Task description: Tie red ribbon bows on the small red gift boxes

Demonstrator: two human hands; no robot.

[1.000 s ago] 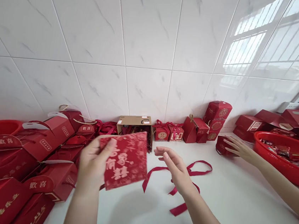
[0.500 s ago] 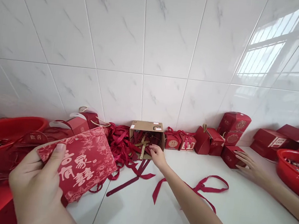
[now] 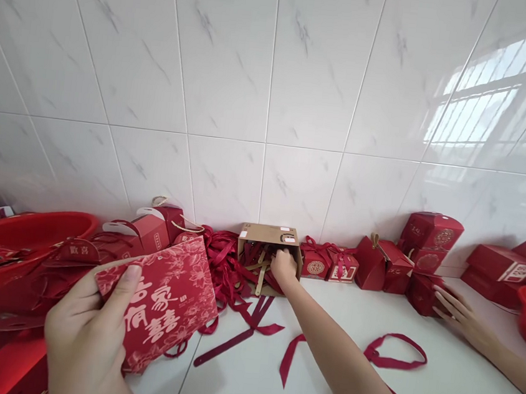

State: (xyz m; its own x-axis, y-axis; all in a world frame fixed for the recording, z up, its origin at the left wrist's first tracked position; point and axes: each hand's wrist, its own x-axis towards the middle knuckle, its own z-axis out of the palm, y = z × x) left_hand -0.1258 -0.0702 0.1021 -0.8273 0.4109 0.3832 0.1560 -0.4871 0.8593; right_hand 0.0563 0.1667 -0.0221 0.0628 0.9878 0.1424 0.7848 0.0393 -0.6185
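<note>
My left hand (image 3: 90, 317) grips a flat red gift box (image 3: 170, 313) with white characters and pale flower patterns, thumb on its printed face. My right hand (image 3: 284, 267) reaches into an open cardboard box (image 3: 269, 230) by the wall. Its fingers look curled, and whatever they hold is hidden. Gold and dark red strips (image 3: 262, 272) lie in the cardboard box. Some dark red strips (image 3: 228, 347) spill onto the white surface in front. Beside the cardboard box, on its left, is a heap of red ribbon (image 3: 223, 258).
Ribbon-tied red boxes (image 3: 315, 266) and more red boxes (image 3: 433, 233) line the wall. Another person's hand (image 3: 460, 312) touches a dark red box at right. Red basins (image 3: 76, 222) stand at both ends. A loose ribbon (image 3: 396, 364) lies on the white surface.
My right hand has gone deeper into the cardboard box. The view has shifted left, so things sit further right. My left hand still holds the flat gift box.
</note>
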